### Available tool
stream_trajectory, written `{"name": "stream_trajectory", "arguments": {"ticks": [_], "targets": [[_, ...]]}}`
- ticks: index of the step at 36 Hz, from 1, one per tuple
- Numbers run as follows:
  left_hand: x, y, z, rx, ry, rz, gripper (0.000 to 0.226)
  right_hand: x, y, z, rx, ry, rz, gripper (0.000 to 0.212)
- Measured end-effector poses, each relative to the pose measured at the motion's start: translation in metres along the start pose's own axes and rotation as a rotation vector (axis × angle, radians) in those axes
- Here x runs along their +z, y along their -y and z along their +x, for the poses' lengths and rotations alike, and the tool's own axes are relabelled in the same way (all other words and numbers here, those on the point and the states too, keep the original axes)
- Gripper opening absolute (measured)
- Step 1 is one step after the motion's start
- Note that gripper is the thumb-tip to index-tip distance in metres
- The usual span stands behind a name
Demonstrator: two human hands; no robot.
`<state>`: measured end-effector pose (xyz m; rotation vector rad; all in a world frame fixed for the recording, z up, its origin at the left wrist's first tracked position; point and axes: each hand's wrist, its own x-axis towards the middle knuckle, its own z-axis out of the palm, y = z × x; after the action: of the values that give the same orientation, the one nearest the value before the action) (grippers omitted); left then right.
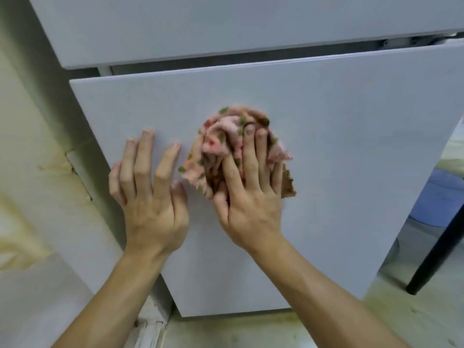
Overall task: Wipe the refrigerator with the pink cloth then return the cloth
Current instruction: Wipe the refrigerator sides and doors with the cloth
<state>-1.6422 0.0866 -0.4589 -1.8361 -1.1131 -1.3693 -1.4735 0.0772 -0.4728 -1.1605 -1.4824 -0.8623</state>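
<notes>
Lower fridge door, pale grey, fills most of the view. Upper door sits above it, with a dark gap between the two. Pink cloth, with green and brown flecks, is bunched into a wad against the lower door, about mid-width and in its upper half. Right hand lies on top of the cloth and presses it to the door. Its fingers are nearly straight and spread over the wad rather than curled round it, and the thumb lies along the cloth's lower left edge. Left hand is flat on the bare door just beside the cloth, apart from it. Its fingers are straight and splayed, it holds nothing, and its little finger is near the door's left edge. Stained cream wall stands to the left. At right, beyond the door, a black leg slants down to the floor, with a blurred blue object behind it that cannot be identified.
</notes>
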Motion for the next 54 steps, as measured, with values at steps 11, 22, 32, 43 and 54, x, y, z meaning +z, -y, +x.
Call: {"name": "stream_trajectory", "arguments": {"ticks": [11, 22, 32, 43, 54], "targets": [[0.0, 0.008, 0.001, -0.032, -0.036, -0.037, 0.053, 0.002, -0.023, -0.094, -0.371, 0.331, -0.003, 0.065], [-0.014, 0.029, -0.007, 0.007, -0.021, -0.064, 0.048, -0.004, 0.054, 0.068, 0.316, -0.106, 0.285, 0.082], [-0.022, 0.056, -0.013, 0.012, 0.014, -0.074, 0.061, 0.035, 0.043, -0.089, -0.296, 0.243, 0.103, 0.045], [-0.028, 0.069, -0.013, -0.067, 0.03, -0.005, 0.062, 0.02, 0.042, -0.068, -0.316, 0.302, 0.149, 0.054], [-0.029, 0.078, -0.014, -0.119, -0.042, -0.052, 0.064, 0.028, 0.133, 0.058, 0.202, 0.004, 0.241, 0.061]]}}
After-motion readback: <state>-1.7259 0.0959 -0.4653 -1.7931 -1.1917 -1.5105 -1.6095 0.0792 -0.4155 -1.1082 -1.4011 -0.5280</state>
